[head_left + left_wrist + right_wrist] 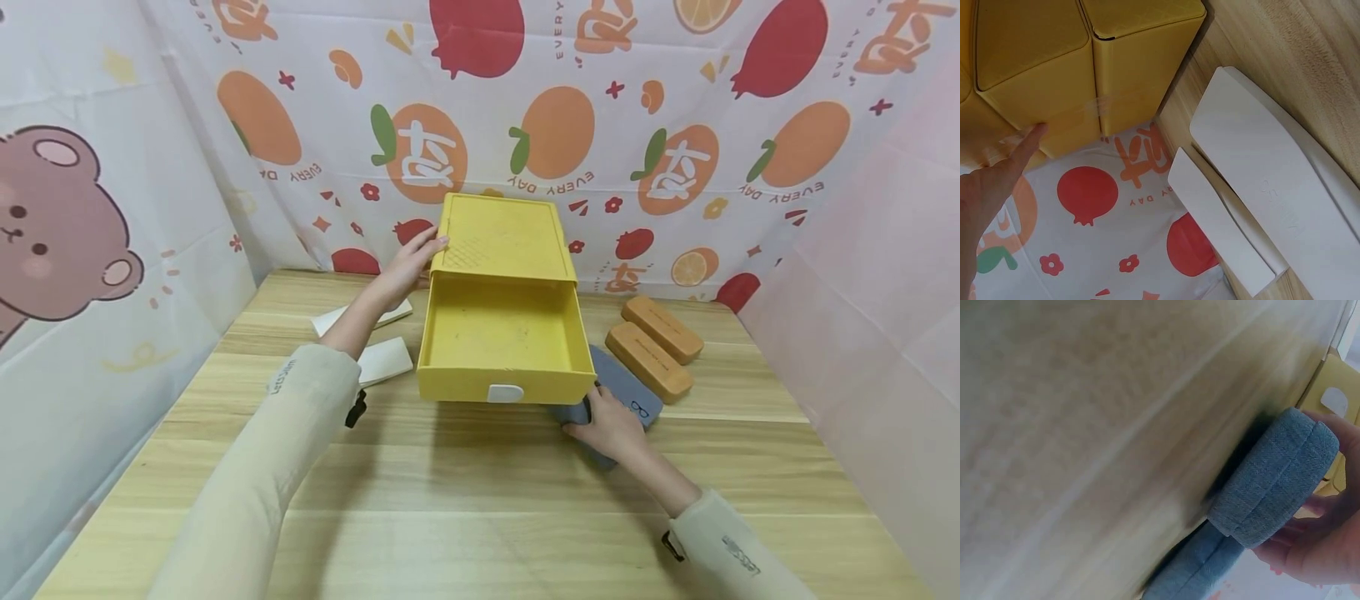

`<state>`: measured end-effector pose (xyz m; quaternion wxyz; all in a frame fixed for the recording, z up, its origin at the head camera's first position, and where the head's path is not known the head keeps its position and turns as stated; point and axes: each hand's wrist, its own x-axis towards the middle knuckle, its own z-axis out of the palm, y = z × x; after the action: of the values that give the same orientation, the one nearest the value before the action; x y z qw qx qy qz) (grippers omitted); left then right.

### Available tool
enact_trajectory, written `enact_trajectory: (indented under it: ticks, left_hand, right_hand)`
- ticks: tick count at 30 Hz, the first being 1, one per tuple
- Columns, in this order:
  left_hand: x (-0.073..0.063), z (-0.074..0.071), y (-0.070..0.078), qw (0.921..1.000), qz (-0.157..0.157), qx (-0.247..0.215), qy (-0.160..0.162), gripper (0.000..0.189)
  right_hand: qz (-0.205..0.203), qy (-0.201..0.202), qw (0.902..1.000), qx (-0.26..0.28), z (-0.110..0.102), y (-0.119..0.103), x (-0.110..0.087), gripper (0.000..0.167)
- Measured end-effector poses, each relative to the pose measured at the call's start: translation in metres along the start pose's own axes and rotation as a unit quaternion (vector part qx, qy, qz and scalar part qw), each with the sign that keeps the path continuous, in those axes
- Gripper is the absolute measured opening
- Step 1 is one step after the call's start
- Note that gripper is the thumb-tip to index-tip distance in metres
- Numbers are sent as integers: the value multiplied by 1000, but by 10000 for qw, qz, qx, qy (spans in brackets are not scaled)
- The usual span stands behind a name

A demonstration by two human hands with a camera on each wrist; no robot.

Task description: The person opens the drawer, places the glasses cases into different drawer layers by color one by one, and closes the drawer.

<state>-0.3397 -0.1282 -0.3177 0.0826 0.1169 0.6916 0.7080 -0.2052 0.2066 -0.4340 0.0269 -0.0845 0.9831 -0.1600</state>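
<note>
A yellow drawer box (502, 237) stands at mid-table, its top drawer (457, 386) pulled out toward me and bare inside. My left hand (405, 271) lies against the box's left side, and in the left wrist view a straight finger (1025, 147) touches that yellow wall. Low beside the drawer's front right corner, my right hand (611, 429) grips a blue denim-textured glasses case (1279, 475). A second blue glasses case (630, 387) lies behind that hand, and its end meets the held one in the right wrist view.
Two brown-orange glasses cases (648, 362) lie side by side at the right. Left of the box are two white cases (386, 361), partly behind my left arm. A fruit-print curtain (495, 125) hangs along the back; pale sheets close both sides.
</note>
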Motion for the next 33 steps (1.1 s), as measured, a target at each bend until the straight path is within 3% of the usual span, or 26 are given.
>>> enact_trajectory:
  ticks: [12, 22, 33]
  left_hand:
    - [0, 0, 0, 10000, -56, -16, 12, 64]
    - [-1, -2, -3, 9996, 244, -64, -137, 77]
    - [2, 0, 0, 9999, -85, -61, -26, 63]
  right_hand:
    - [-99, 265, 9986, 445, -36, 14, -2, 73]
    - [-19, 455, 9957, 802, -87, 23, 4, 72]
    - [204, 792, 9952, 539, -134, 12, 7, 73]
